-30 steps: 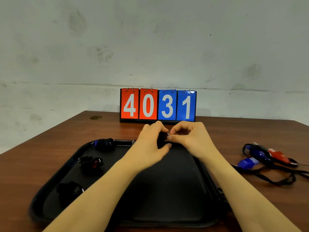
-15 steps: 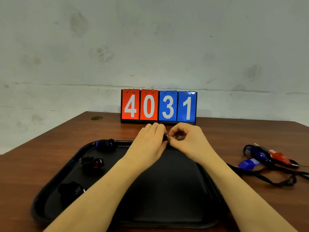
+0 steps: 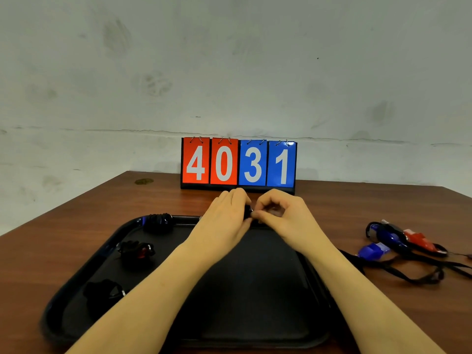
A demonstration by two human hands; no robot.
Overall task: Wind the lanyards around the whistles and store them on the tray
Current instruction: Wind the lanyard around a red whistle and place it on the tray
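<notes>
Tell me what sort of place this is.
Likely a staged recording or test setup, not a home: a bare, stained wall, a flip number board reading 4031, and a plain wooden table.

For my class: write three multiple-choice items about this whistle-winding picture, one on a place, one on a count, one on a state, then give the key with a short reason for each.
1. Where do the loose, unwound whistles lie?
A. on the black tray
B. on the wooden table, right of the tray
C. behind the scoreboard

2. How many wound bundles already sit on the tray?
A. one
B. three
C. five

3. What are the two hands doing?
A. resting flat on the table
B. together gripping one small dark bundle
C. lifting the tray

Key: 1 B, the blue and red plastic whistles with black lanyards lie on the brown wooden table beside the black plastic tray. 2 B, three bundles line its left side. 3 B, the left hand and right hand meet, fingers curled, around a dark bundle over the tray's far edge.
</notes>
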